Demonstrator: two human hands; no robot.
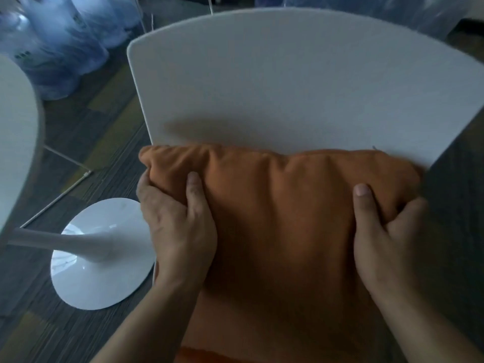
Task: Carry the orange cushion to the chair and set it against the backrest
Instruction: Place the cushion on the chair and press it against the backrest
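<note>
The orange cushion (282, 205) fills the lower middle of the head view, and its top edge meets the white backrest of the chair (288, 82). My left hand (178, 221) grips the cushion's left side, thumb on the front and fingers wrapped around the edge. On the right side my right hand (387, 231) holds it the same way, thumb pressed into the fabric. The chair's seat is hidden under the cushion. A further strip of orange fabric (209, 356) shows at the bottom edge.
A white round table (15, 137) stands at the left, with its round pedestal base (102, 255) on the dark striped floor. Large blue water bottles (52, 48) crowd the floor at the back left. More wrapped goods sit at the back right.
</note>
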